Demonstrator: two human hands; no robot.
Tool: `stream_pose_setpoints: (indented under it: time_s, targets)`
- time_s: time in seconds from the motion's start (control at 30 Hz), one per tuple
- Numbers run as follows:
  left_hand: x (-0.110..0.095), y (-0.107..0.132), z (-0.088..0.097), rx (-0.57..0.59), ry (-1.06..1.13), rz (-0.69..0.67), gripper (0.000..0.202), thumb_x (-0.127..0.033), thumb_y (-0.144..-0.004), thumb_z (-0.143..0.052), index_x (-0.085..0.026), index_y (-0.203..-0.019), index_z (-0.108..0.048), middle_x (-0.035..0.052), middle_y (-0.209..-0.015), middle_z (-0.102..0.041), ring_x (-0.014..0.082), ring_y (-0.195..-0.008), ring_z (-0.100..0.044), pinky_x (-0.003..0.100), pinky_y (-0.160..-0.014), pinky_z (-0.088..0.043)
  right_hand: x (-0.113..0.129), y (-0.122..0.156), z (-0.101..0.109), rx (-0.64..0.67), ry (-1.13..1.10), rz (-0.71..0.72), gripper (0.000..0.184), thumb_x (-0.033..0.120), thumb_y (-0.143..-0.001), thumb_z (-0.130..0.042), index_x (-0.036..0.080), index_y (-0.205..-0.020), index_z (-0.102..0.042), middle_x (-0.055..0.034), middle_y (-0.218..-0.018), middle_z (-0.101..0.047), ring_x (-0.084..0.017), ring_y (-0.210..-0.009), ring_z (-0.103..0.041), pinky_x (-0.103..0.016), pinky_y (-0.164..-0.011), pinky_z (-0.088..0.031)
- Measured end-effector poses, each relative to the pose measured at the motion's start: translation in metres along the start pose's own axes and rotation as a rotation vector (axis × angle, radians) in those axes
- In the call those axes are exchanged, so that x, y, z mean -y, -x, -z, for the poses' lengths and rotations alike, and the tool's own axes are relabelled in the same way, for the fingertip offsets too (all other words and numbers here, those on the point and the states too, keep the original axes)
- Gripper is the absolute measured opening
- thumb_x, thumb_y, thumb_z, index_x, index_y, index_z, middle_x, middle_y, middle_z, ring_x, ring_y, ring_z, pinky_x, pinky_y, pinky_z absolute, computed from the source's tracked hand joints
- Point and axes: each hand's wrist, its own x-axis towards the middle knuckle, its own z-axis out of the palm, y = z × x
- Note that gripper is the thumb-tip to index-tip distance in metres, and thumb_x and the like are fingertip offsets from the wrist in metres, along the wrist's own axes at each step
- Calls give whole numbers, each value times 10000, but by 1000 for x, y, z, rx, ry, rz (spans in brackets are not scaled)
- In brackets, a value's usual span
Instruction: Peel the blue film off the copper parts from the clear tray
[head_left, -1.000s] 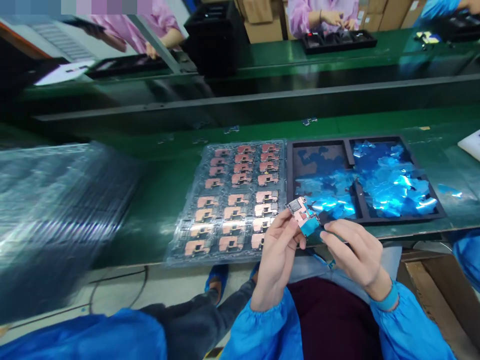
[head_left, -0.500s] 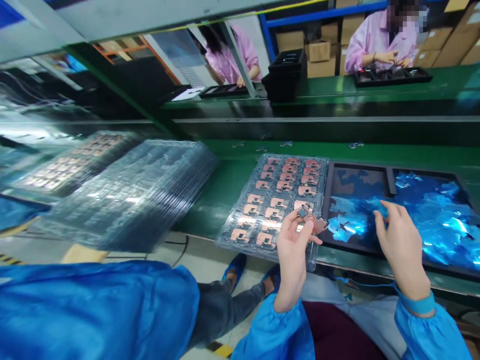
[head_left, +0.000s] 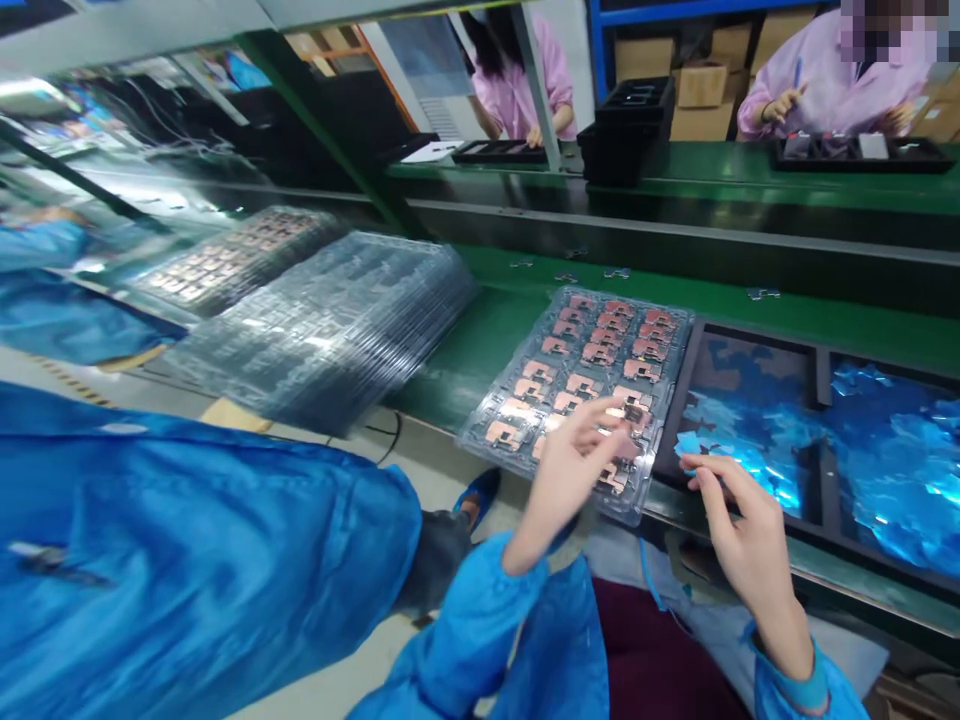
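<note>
Closest to you are your own blue sleeves [head_left: 465, 600], and at your left a person in a blue garment [head_left: 225, 560] stands beside the counter [head_left: 472, 330]. Your right hand [head_left: 750, 535] pinches a small piece of blue film [head_left: 685, 444] above the near left corner of a black tray [head_left: 679, 385]. Your left hand [head_left: 566, 470] is over the clear tray [head_left: 636, 502], its fingers bent around a circuit board [head_left: 637, 412]; blur hides whether you grip that board or it lies in its slot. Rows of pink-faced boards [head_left: 501, 433] fill the clear tray, which sits just left of the black one. A divider splits the black tray, with shiny blue scraps [head_left: 907, 470] in both compartments. Further left rises a stack of clear trays [head_left: 322, 320], and past it another stack [head_left: 225, 255] bears boards. A few small loose parts [head_left: 617, 273] lie behind your trays. Across the way, two people in pink work near stacked black trays [head_left: 626, 130], with cardboard boxes [head_left: 701, 85] behind.
</note>
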Motion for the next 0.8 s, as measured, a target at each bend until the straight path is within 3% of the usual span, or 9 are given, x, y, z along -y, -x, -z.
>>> stream_pose_setpoints:
  time_s: [0.13,0.27,0.33,0.43,0.53,0.67,0.8]
  targets:
    - [-2,-29,41,-15,-347,-138,181,-332,-931,-700,-196,-1007,-791,61,-974,-834,223,-827,-776,349,-818,-626,-6,12,13,-31,16,-33,221,351,-1102,-590,246,-1110,-784,-79,-1117,-817,-210,-868,-771,-304,-679,-602]
    - [-2,-22,52,267,-511,-133,197,-310,-983,-617,-222,-973,-794,49,-1033,-824,236,-946,-759,349,-846,-595,-6,19,21,-44,20,-31,209,317,-1102,-587,247,-1107,-784,-69,-1092,-818,-205,-891,-762,-300,-693,-600]
    - [1,-17,57,338,-542,-134,213,-310,-1009,-592,-229,-978,-787,48,-1056,-813,236,-988,-748,354,-879,-581,-7,21,23,-46,26,-39,207,314,-1101,-588,249,-1100,-785,-67,-1093,-820,-205,-891,-759,-302,-687,-595]
    - [11,-31,69,170,-601,-168,208,-300,-1020,-571,-220,-1015,-762,59,-1083,-796,241,-1019,-724,370,-933,-557,-9,23,25,-39,35,-63,201,318,-1097,-595,252,-1098,-785,-68,-1108,-822,-209,-888,-758,-308,-684,-594]
    - [24,-66,77,40,-732,-212,199,-263,-1017,-548,-202,-1016,-738,78,-1072,-760,250,-1030,-691,383,-954,-533,-11,24,24,-35,26,-64,199,322,-1095,-597,250,-1098,-783,-70,-1106,-823,-213,-898,-761,-307,-682,-598]
    - [39,-106,68,54,-833,-250,194,-192,-1014,-546,-202,-962,-734,78,-1042,-743,263,-1080,-658,411,-1049,-474,-14,24,22,-16,31,-42,206,332,-1097,-593,252,-1089,-783,-68,-1094,-824,-206,-876,-763,-298,-672,-597]
    - [53,-119,54,39,-868,-264,207,-171,-1027,-547,-206,-989,-747,94,-1106,-736,292,-1127,-620,482,-1101,-405,-21,26,26,-16,79,-64,238,391,-1096,-591,254,-1101,-786,-71,-1115,-825,-208,-881,-770,-298,-692,-607]
